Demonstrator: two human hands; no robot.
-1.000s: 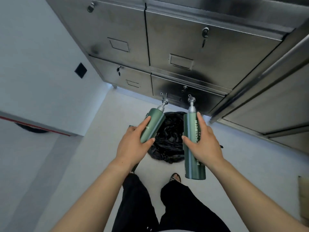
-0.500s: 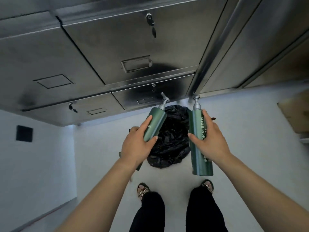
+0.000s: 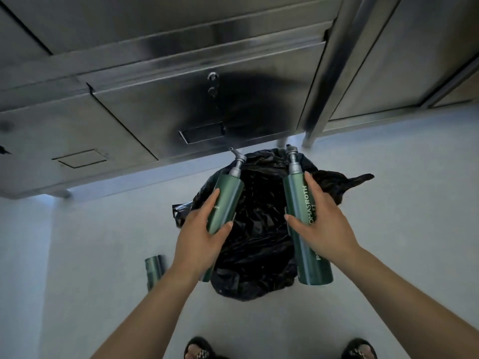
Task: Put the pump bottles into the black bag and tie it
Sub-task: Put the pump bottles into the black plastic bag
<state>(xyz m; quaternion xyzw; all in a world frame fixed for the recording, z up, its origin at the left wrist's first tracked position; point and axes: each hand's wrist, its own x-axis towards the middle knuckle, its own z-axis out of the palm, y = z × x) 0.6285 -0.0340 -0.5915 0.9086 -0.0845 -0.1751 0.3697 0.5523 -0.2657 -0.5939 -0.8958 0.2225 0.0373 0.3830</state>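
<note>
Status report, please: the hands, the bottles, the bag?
Left hand holds one green pump bottle, right hand another. Both above black bag on floor, none in yet. Third bottle on floor left of bag. Nothing blocking.

Single head-worn wide-angle view, looking steeply down and forward from standing height: close on both forearms, floor (image 3: 388, 229) below, metal cabinets (image 3: 181, 99) along the top edge.
</note>
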